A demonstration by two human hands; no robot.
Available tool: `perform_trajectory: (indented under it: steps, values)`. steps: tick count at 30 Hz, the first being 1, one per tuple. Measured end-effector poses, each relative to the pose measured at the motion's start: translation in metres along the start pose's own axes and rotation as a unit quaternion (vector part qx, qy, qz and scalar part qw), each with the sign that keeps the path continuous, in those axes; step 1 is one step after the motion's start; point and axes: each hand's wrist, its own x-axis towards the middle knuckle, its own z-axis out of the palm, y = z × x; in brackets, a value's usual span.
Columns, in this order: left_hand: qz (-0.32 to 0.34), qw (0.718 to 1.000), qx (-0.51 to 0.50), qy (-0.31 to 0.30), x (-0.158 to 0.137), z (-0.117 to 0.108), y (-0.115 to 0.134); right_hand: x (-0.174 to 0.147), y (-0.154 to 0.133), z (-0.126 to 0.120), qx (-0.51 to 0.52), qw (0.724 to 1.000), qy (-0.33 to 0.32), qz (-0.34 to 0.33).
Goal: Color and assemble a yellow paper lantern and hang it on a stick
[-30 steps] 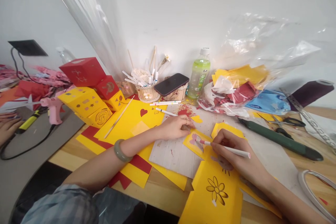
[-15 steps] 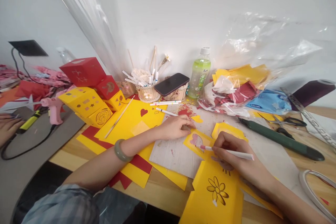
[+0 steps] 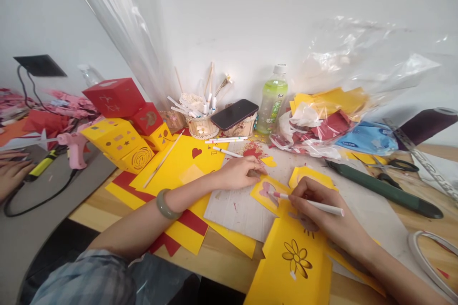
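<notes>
In the head view, the right hand [image 3: 318, 200] grasps a slim white marker with a pink front end [image 3: 326, 207] between thumb and fingers, its tip at a mauve-pink patch [image 3: 266, 189] on a small panel of a yellow, unfolded card piece [image 3: 270, 267]. This card piece lies partly on a pale grey board [image 3: 232, 214] and runs toward the near edge of the wooden counter [image 3: 222, 268]; an outlined flower cut-out [image 3: 296, 258] shows on its broad part. The left hand [image 3: 239, 174] is loosely curled, resting just beside the panel's upper left edge; whether its fingertips grip the card I cannot tell. A grey-green bangle [image 3: 167, 205] circles the left forearm.

Beyond the left hand lie a small yellow paper heart [image 3: 269, 161] and white pens [image 3: 227, 140]. Farther back, a black phone [image 3: 234, 114] rests on a decorated wooden basket [image 3: 243, 127], beside a clear bottle of green drink [image 3: 275, 100]. Stacked red and yellow card boxes [image 3: 116, 140] stand to the left, near a pink glue gun [image 3: 76, 148]. Another person's hand [image 3: 12, 174] shows at the left edge.
</notes>
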Motion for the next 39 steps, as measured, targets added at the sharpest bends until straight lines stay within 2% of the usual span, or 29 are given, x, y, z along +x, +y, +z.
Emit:
perform_trajectory:
  steps: [8, 13, 17, 22, 39]
  values:
    - [-0.003, 1.000, 0.000, 0.002, -0.0003, 0.0003, 0.0000, 0.0000, 0.0033, -0.0010, 0.013, 1.000, 0.021, -0.003]
    - [-0.001, 1.000, -0.004, 0.002, -0.0004, 0.0004, 0.0003, 0.0002, 0.0006, -0.0008, 0.011, 1.000, -0.012, -0.015]
    - [-0.002, 1.000, -0.005, 0.004, -0.0004, 0.0007, 0.0001, 0.0025, 0.0004, -0.0015, 0.006, 0.999, 0.030, -0.025]
    - [-0.005, 1.000, -0.006, 0.001, -0.0001, 0.0009, -0.0007, 0.0044, 0.0021, -0.0018, 0.003, 1.000, 0.025, -0.009]
    - [-0.001, 1.000, -0.011, 0.006, 0.0001, 0.0005, 0.0006, 0.0034, 0.0014, -0.0029, -0.023, 0.999, 0.027, -0.036]
